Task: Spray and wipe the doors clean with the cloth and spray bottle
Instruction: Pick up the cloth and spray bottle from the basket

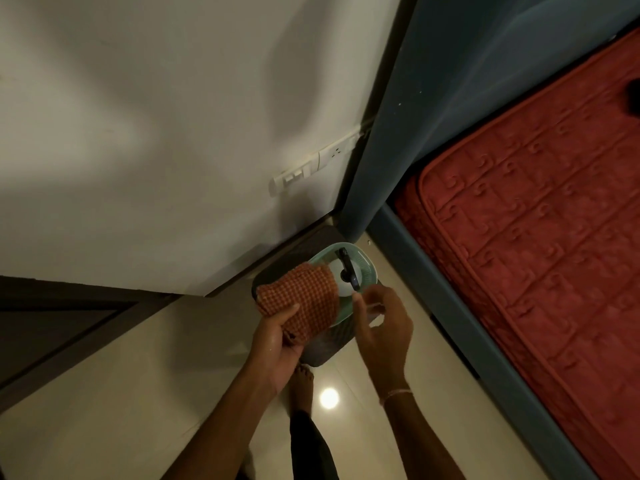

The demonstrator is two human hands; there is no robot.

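Observation:
An orange checked cloth (301,299) is gripped in my left hand (277,344), bunched over the thumb and fingers. Just right of it stands a white spray bottle (341,284) with a black trigger head, seen from above on a pale green tray (366,263). My right hand (384,327) hovers beside the bottle with loosely curled fingers, its thumb tip close to the trigger end, holding nothing. A dark brown door (52,327) shows at the lower left edge.
The tray rests on a dark stool (322,353) in the corner by a white wall with a switch plate (311,168). A bed with a red quilted mattress (536,202) and blue-grey frame fills the right. My bare foot (303,386) stands on glossy floor tiles.

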